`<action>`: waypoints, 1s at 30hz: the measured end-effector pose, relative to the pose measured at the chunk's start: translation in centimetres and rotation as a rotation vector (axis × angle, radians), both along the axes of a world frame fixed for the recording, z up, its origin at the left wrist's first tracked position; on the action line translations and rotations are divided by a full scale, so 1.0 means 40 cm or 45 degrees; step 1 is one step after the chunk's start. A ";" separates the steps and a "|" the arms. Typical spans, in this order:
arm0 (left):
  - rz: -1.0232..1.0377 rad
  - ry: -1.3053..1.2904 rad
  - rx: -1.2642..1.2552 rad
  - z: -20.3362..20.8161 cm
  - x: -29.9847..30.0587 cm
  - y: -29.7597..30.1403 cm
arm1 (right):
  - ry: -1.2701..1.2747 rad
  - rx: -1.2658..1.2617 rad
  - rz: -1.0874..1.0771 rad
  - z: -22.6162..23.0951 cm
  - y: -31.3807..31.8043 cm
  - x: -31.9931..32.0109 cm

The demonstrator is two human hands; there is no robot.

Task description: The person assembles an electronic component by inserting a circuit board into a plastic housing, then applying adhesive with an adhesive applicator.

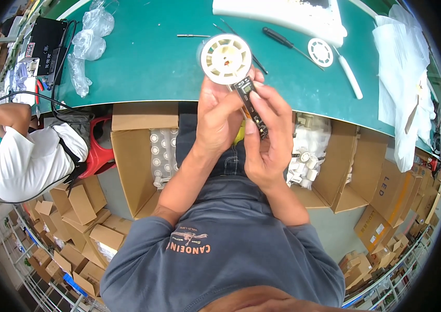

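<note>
Just in front of my body, at the bench's near edge, both hands are raised together. My left hand [214, 117] is closed round the lower side of a white round plastic housing [239, 46], whose face has a ring of slots around a centre hole. A small reddish spot shows in that hole. From beside the housing a narrow black circuit board [249, 99] slants down to the right. My right hand [272, 140] pinches this board between thumb and fingers. The left thumb also lies against the board's upper end. Whether board and housing are joined is hidden by my fingers.
On the green bench [147, 62] lie a black-handled screwdriver [277, 37], a white slotted disc [320, 52], a white-handled tool [350, 78] and plastic wrap [402, 62]. Open cartons of white parts [306, 161] flank my legs. A person [38, 156] sits at left.
</note>
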State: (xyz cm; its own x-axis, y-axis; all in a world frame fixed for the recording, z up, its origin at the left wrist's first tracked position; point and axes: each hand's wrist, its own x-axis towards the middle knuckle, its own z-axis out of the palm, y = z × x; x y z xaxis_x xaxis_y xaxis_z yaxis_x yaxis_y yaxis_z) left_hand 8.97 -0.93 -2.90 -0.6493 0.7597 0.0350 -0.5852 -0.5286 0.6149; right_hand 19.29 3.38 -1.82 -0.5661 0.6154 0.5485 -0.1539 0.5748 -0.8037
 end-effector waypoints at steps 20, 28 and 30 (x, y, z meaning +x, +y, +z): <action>0.045 0.053 -0.074 -0.001 0.008 0.003 | 0.005 0.064 -0.064 -0.012 -0.007 -0.018; 0.022 0.020 -0.034 -0.009 0.001 0.006 | 0.023 0.055 -0.082 -0.040 -0.003 -0.022; 0.042 -0.008 -0.033 -0.005 -0.002 0.005 | 0.013 0.010 -0.031 -0.028 0.004 -0.027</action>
State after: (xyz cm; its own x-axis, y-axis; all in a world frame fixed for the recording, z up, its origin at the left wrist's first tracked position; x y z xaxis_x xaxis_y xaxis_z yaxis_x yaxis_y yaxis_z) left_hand 8.90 -0.74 -3.10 -0.6740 0.7386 0.0118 -0.5715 -0.5315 0.6252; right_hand 18.19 3.53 -2.94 -0.5457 0.6243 0.5590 -0.1480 0.5848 -0.7976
